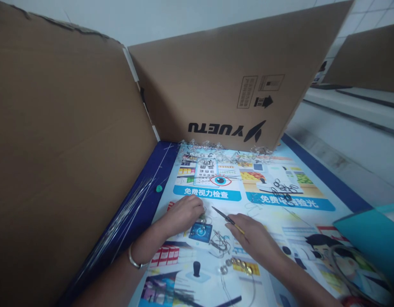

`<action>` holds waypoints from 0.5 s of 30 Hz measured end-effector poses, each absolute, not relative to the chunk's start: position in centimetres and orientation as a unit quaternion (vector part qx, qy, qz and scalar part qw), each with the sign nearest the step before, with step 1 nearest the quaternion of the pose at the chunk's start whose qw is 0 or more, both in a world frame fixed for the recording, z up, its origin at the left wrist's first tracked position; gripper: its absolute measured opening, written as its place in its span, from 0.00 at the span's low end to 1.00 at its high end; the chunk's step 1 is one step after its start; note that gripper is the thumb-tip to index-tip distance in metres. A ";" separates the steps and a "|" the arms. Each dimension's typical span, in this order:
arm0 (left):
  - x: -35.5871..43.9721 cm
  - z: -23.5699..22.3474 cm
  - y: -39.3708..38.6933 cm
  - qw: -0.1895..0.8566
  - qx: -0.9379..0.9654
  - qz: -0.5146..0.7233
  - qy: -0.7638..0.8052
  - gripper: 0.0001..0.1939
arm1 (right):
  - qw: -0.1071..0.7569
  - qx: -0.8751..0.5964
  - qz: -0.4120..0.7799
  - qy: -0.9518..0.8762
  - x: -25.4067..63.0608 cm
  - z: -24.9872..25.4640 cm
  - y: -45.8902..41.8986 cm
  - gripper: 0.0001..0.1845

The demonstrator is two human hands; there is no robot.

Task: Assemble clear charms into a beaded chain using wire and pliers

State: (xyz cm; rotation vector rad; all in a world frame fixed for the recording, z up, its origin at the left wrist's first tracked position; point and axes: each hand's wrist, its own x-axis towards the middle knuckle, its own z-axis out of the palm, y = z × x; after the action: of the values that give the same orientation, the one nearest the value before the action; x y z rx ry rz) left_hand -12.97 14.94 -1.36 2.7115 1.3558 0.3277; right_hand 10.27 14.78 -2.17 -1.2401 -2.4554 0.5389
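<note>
My left hand (186,213) is closed in a pinch, its fingertips at a small cluster of clear, yellowish beads (202,218) with a thin wire loop. Partly hidden by the fingers, the grip itself is hard to make out. My right hand (253,234) is wrapped round a slim pointed tool with a yellow handle (230,220), its dark tip aimed up and left, apart from the left hand. Just below, between the hands, lies a small heap of bent silver wires (220,243). Nearer to me is a curved row of clear, yellowish round beads (237,262) with thin wire trailing.
Tall cardboard panels (216,85) stand at the back and left (65,136). Wire pieces (212,149) line the back edge. Dark loops (284,189) lie right, long silver wires (126,217) left, beside a turquoise lump (159,188). A teal object (372,230) sits at right.
</note>
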 end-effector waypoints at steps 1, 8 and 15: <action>-13.0 -1.3 14.9 0.035 0.888 0.098 0.448 0.07 | 0.170 -0.436 0.189 -0.863 10.3 -2.1 14.8 0.18; -13.5 -0.4 14.9 0.064 0.881 0.108 0.457 0.07 | 0.165 -0.438 0.180 -0.865 10.4 -2.2 14.7 0.18; -14.0 -0.5 14.6 0.153 0.846 0.198 0.471 0.09 | 0.160 -0.438 0.180 -0.866 10.3 -2.2 14.8 0.17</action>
State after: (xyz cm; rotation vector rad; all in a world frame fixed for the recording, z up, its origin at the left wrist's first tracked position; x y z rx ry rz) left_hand -13.96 14.60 -0.51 2.4257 1.3515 0.5670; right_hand 10.35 14.80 -2.20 -1.2524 -2.4739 0.5134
